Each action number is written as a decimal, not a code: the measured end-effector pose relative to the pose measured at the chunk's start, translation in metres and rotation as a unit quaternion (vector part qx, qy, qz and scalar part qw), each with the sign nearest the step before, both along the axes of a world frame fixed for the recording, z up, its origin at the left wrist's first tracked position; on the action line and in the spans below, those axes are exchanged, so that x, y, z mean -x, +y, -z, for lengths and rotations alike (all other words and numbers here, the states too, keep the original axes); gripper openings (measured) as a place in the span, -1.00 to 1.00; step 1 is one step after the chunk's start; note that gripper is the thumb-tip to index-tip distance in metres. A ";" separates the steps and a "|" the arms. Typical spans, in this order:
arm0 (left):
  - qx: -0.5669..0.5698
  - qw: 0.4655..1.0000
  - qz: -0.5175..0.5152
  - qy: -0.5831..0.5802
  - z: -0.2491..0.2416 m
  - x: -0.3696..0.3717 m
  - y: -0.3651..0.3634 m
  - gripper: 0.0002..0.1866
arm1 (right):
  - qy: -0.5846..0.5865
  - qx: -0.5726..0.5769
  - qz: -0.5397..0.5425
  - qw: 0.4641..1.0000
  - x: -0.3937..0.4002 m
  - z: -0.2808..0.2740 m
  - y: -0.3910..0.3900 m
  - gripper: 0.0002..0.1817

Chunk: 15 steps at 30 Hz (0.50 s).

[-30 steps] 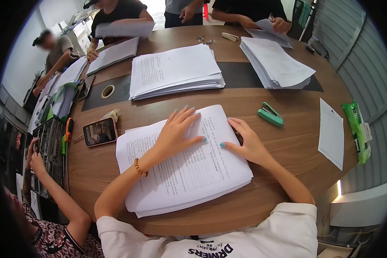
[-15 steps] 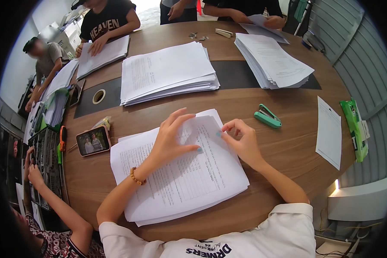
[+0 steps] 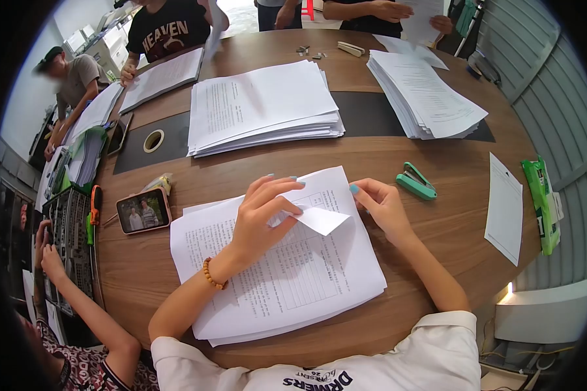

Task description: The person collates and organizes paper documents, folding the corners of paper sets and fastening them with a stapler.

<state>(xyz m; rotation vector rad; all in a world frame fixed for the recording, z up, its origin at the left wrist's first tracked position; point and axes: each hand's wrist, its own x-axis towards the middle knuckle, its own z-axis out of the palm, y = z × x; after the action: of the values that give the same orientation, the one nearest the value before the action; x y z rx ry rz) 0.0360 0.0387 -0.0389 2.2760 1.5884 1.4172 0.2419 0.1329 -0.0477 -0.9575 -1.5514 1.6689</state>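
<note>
A stack of printed sheets [image 3: 280, 280] lies slightly askew in front of me. My left hand [image 3: 264, 215], with a beaded bracelet on the wrist, rests over its upper part. Between its thumb and fingers is the turned-over corner of the top sheet [image 3: 325, 220], its blank underside showing. At the stack's upper right edge is my right hand [image 3: 379, 203], its fingers curled and thumb close to the index finger. Whether paper is pinched there I cannot make out. A green stapler [image 3: 416, 181] lies to the right of that hand.
Two larger paper piles [image 3: 261, 107] [image 3: 427, 98] stand across the table. Left are a propped phone [image 3: 143, 211], a tape roll [image 3: 153, 141] and an orange-handled screwdriver [image 3: 96, 205]. Right are a single sheet [image 3: 504, 208] and a green packet [image 3: 541, 205]. Other people handle papers around the table.
The top sheet's corner has been folded over toward my left hand, whose fingers have closed on it. My right hand has shifted slightly right of the stack's corner. A person opposite has lifted a sheet.
</note>
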 end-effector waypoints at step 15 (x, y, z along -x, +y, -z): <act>0.012 0.993 0.092 0.075 -0.003 0.019 -0.003 -0.80 | 0.057 -0.457 -0.200 0.865 -0.008 -0.025 -0.005 -0.94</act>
<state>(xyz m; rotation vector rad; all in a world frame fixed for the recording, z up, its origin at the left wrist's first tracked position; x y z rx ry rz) 0.0170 0.0354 -0.0357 2.4929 1.3762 1.2045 0.2496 0.1276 -0.0223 -0.0282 -2.2152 0.9467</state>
